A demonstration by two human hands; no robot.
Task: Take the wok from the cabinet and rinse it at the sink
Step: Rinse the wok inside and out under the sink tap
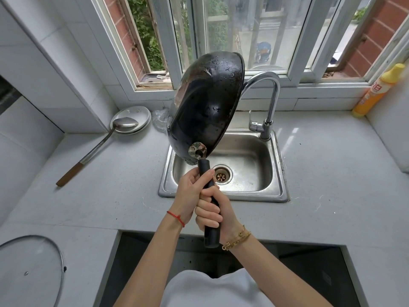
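Black steel wok (207, 103), underside toward me, is held up on edge above the sink (223, 165), its open mouth facing away to the right, toward the faucet (269, 100). Droplets show on the dark shell, so I judge the rinse is done or nearly so and the tilt is meant to drain water into the basin. The long axis runs from the handle (209, 202) near my chest up and slightly left to the bowl's far rim at the window (221, 29). Left hand (192, 189) grips the handle high, near the riveted bracket, thumb along the shaft; right hand (212, 212) is wrapped fully round it lower down. Two hands, I judge, because the bowl is heavy at that reach. No water visible from the spout. On the counter (332, 173): ladle (99, 145) resting in a plate (132, 117) to the left, glass lid (31, 269) near left, yellow bottle (376, 89) far right.
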